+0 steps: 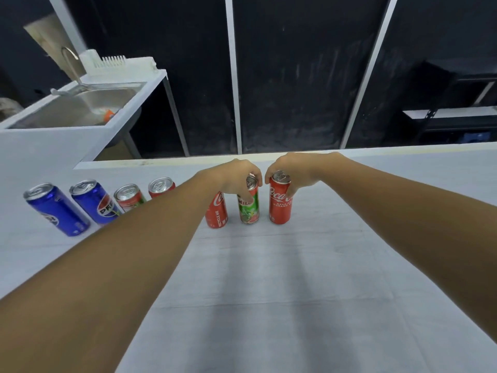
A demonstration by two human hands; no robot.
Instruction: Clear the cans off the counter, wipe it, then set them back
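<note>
Seven cans upright in a row across the white bench (269,292), standing toward its far side. From left: two blue Pepsi cans (57,210) (94,201), a Milo can (129,196), a red can (160,185) half hidden behind the left forearm, then a Coca-Cola can (216,212), a green Milo can (248,205), and a right Coca-Cola can (280,203).

Left hand (236,177) curls over the green Milo can, fingers pinching it near the rim. Right hand (291,170) wraps the upper body of the right Coca-Cola can. Both cans look seated on the bench.

Handling guess: slim aluminium, stiff if full, dents easily if empty; can't tell which. Smooth walls are slippery, tall shape tips easily. Mid-body wrap is safer than a rim pinch. Cans are spaced close, so lift straight up to avoid knocking neighbours.

Sink (80,109) far left.
</note>
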